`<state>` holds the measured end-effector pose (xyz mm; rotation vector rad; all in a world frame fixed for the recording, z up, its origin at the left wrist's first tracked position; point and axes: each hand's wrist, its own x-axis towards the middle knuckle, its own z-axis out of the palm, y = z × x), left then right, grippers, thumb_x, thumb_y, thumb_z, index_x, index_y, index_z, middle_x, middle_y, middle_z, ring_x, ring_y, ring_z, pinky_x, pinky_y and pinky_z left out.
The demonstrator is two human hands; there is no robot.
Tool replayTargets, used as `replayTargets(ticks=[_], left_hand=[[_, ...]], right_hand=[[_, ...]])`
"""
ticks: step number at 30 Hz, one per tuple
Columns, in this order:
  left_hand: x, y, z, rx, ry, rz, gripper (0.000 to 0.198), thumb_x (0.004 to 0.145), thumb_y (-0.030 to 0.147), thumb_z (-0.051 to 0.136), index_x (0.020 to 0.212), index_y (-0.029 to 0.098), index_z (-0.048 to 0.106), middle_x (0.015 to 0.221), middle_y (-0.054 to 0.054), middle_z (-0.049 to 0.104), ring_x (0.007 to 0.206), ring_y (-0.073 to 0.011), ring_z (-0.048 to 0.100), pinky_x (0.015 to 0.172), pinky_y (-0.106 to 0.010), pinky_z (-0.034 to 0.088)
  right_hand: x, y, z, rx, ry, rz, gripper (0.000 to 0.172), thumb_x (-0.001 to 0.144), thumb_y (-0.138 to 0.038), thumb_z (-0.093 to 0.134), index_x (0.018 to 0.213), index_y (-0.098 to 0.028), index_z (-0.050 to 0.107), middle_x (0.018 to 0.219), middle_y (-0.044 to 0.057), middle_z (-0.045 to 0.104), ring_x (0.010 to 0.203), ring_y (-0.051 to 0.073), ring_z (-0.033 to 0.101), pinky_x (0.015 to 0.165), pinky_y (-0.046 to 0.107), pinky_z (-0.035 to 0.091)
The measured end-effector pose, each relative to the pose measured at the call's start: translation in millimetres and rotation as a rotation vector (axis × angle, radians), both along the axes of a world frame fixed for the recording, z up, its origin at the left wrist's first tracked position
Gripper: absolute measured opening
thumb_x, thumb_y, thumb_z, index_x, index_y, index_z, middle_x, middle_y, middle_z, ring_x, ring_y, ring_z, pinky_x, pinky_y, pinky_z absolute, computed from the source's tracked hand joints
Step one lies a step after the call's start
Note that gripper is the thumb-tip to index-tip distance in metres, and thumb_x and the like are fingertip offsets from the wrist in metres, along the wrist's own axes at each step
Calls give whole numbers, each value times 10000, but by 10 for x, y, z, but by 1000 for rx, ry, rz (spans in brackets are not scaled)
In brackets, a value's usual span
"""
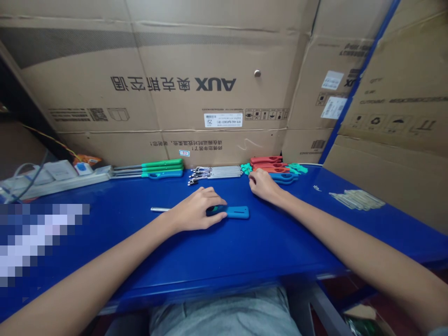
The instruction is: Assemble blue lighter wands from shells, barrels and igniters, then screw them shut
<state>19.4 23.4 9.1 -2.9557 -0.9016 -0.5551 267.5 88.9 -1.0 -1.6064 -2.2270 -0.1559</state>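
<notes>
My left hand (199, 210) is closed round the blue handle of a long-nosed lighter (238, 213) lying on the table; its metal tube points left and a bit of green shows under the fingers. At the back, my right hand (265, 185) has its fingers bent and pinched beside a small heap of green plastic pieces (246, 168); whatever is between the fingertips is hidden. Right behind that hand lie red lighter handles (266, 160) and a blue handle (284, 178). More green pieces (297, 168) rest on them at the right.
Several metal tubes with wires (224, 172) lie in a row at the back. Left of them are green and blue long lighters (163, 166), near a power strip (80, 179) with plugs. Clear thin sticks (357, 199) lie on the right. Cardboard (182, 56) walls the blue table (196, 261).
</notes>
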Motion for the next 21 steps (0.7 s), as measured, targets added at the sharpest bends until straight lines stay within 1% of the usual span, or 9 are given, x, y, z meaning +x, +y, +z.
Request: replayTargets(ticks=[4,5,7,9,11,14,16,18,21], left_hand=[[-13,7,5,29,-14,11,277,916,375,553,1069,182,679,994,-59,716,945,-215,607,860,-361,457],[-15,10,4,44,-17,23,277,917,378,548,1062,182,680,987,-60,717,930,-215,617,848,-365,462],[-19,23,-3,88,-42,76,285,918,385,537,1060,181,676,958,-62,719,884,-216,636,817,-371,476],[-28,52,-15,145,-114,158,303,911,390,536,1091,178,656,918,-60,718,838,-216,647,788,-370,491],[-48,92,-28,188,-211,246,345,899,391,544,1159,174,610,895,-52,714,820,-216,650,778,-366,504],[-96,156,-41,203,-317,329,428,885,398,557,1251,180,524,894,-38,710,795,-206,649,759,-352,517],[-127,186,-44,206,-357,346,462,880,398,566,1285,189,488,896,-33,709,786,-199,651,750,-343,524],[-146,200,-43,212,-383,336,473,883,389,570,1301,191,473,901,-34,709,799,-195,658,759,-339,531],[-149,197,-33,234,-404,288,419,902,370,555,1271,179,502,929,-48,707,820,-192,666,760,-328,538]], right_hand=[[-6,21,-59,94,62,74,289,940,-148,384,1053,-100,645,1053,161,580,941,207,587,867,302,459],[-7,19,-66,139,93,125,288,952,-160,376,1065,-110,637,1064,153,569,953,200,583,880,301,462],[-11,4,-73,257,171,273,267,962,-179,381,1053,-135,628,1056,136,559,945,196,582,876,314,478],[-25,-23,-72,370,233,428,232,962,-182,401,1030,-155,621,1034,126,562,913,197,585,847,333,498],[-50,-63,-65,431,253,525,210,962,-178,413,1022,-160,614,1022,125,569,889,198,588,819,342,512],[-104,-139,-46,470,256,618,204,963,-167,419,1027,-147,612,1009,136,580,880,203,595,792,342,525],[-142,-193,-35,481,249,668,205,960,-158,420,1028,-144,614,1009,140,588,882,204,600,778,337,533],[-175,-242,-30,481,229,697,209,958,-151,419,1030,-146,615,1017,139,596,881,200,604,768,329,539],[-211,-299,-37,447,187,724,218,952,-129,412,1032,-155,613,1015,129,606,893,191,606,769,323,544]])
